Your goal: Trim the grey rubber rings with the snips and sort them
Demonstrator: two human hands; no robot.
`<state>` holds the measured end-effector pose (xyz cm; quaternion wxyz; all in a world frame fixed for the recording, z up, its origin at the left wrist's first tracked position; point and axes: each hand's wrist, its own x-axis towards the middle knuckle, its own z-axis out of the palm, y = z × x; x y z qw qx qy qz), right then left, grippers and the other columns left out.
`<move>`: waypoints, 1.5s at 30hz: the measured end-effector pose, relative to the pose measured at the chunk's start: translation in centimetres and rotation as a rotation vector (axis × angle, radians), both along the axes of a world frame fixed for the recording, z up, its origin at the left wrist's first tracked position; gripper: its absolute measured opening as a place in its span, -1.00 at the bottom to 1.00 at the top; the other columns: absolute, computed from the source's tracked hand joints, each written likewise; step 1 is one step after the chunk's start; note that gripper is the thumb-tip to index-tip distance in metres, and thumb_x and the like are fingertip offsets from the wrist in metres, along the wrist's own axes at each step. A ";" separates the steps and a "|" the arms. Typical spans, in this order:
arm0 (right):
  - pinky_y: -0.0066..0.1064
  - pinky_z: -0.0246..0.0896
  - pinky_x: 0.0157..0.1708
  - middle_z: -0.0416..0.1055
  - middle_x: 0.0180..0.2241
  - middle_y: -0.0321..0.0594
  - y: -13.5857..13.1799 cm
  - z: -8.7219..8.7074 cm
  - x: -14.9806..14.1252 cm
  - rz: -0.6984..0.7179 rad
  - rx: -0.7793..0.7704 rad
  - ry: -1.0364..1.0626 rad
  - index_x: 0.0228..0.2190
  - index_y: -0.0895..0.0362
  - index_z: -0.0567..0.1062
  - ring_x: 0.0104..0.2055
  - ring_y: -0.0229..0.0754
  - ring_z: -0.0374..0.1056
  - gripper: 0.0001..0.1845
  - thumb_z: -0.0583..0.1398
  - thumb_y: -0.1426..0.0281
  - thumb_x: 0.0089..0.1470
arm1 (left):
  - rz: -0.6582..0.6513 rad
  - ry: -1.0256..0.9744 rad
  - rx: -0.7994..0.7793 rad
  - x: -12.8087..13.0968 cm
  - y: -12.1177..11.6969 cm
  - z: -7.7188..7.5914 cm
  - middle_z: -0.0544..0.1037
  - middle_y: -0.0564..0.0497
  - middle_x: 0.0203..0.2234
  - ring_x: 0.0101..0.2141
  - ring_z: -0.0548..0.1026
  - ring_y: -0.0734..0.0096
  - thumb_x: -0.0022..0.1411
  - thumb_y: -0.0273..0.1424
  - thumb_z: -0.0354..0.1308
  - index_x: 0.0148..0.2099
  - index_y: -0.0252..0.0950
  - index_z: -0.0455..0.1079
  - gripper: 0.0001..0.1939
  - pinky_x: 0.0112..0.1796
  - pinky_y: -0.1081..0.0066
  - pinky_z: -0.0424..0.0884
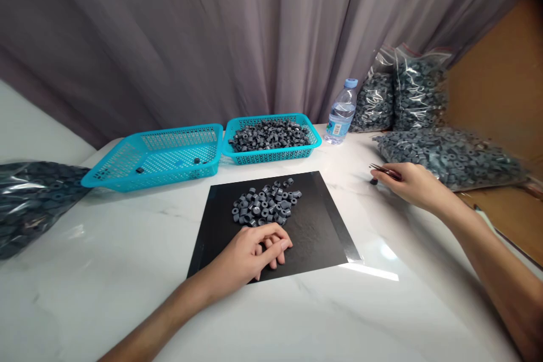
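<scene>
A pile of small grey rings point(266, 202) lies on a black mat point(314, 237) in the middle of the white table. My left hand point(254, 251) rests on the mat just in front of the pile, fingers curled loosely with nothing visible in them. My right hand point(409, 181) is out to the right, pinched on thin metal tweezers point(384, 169) whose tips point left. A single dark ring point(374, 181) lies on the table just below the tweezers.
Two turquoise baskets stand behind the mat: the left basket point(169, 150) holds a few rings, the right basket point(271, 137) is full of them. A water bottle point(340, 113) and clear bags of rings point(449, 153) sit at the right. Another bag point(25, 198) lies far left.
</scene>
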<state>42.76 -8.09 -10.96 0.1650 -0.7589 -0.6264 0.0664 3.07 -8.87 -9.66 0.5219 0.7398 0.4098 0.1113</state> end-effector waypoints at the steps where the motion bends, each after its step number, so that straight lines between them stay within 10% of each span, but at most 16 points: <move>1: -0.36 -0.06 -0.49 0.32 -0.61 -0.19 0.0 0.0 0.0 0.003 0.010 -0.002 -0.46 0.08 0.49 -0.53 -0.14 0.21 -0.45 0.02 -0.08 0.19 | 0.001 0.000 0.000 0.0 0.0 0.0 0.56 0.00 -0.41 -0.42 0.46 0.43 0.40 -0.10 0.09 -0.14 -0.26 0.52 -0.65 -0.62 0.63 0.32; 15: -0.37 -0.05 -0.50 0.30 -0.60 -0.25 0.3 -0.7 1.2 0.038 -0.017 0.056 -0.37 0.11 0.58 -0.55 -0.21 0.15 -0.31 0.18 -0.27 -0.03 | -0.001 0.007 -0.006 0.2 0.0 0.4 0.56 0.01 -0.42 -0.42 0.46 0.45 0.39 -0.12 0.10 -0.14 -0.27 0.51 -0.67 -0.63 0.65 0.31; 35: -0.38 -0.15 -0.47 0.46 -0.43 -0.21 1.9 -2.5 -1.3 -0.217 0.205 -0.042 -0.24 0.05 0.55 -0.43 -0.11 0.30 -0.71 0.21 0.13 0.11 | -0.003 0.006 0.007 0.2 0.0 0.2 0.55 0.01 -0.42 -0.43 0.46 0.44 0.38 -0.12 0.11 -0.14 -0.27 0.50 -0.67 -0.63 0.64 0.30; 45: -0.41 0.01 -0.49 0.40 -0.56 -0.26 0.9 -1.3 0.6 -0.009 0.141 0.054 -0.37 0.07 0.63 -0.51 -0.19 0.28 -0.67 0.21 0.10 0.05 | -0.002 0.001 -0.001 0.2 0.0 0.2 0.55 0.02 -0.44 -0.44 0.45 0.46 0.39 -0.10 0.09 -0.14 -0.26 0.51 -0.66 -0.62 0.65 0.33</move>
